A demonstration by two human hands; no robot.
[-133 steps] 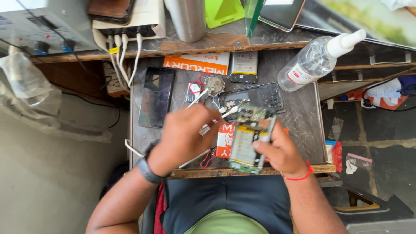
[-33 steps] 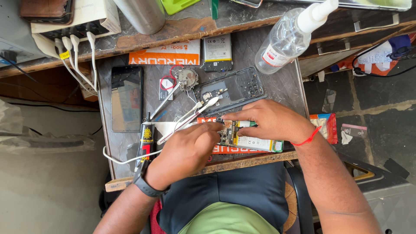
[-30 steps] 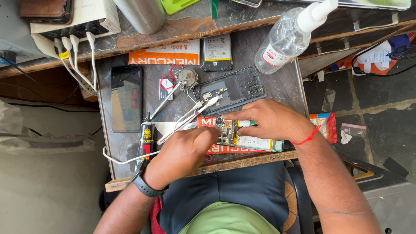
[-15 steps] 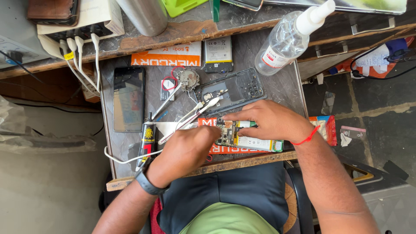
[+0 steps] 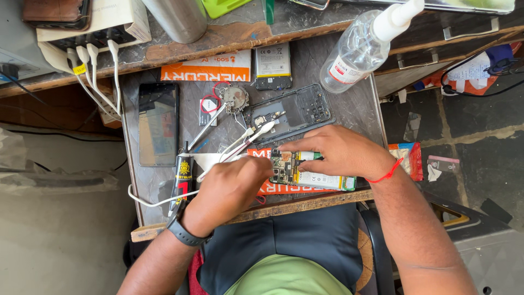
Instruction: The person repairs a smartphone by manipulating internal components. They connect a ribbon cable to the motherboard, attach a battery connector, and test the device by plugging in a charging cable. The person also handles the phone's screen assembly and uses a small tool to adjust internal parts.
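Lowering the opened phone onto the bench since the earlier frame, I am now pinning it flat instead of holding it up.

My right hand (image 5: 333,150) is gripping the opened phone (image 5: 305,172) from above, its long axis running left to right along the near edge of the bench (image 5: 355,112). My left hand (image 5: 226,188) is clenching a thin tool whose tip I cannot make out, just left of the circuit board end, so it is the nearer hand to the work. White tweezers (image 5: 245,139) are lying just beyond my knuckles, crowding the approach. A black glue tube (image 5: 182,175) is lying to the left, an empty phone frame (image 5: 292,112) behind, and a clear spray bottle (image 5: 360,46) at the far right.
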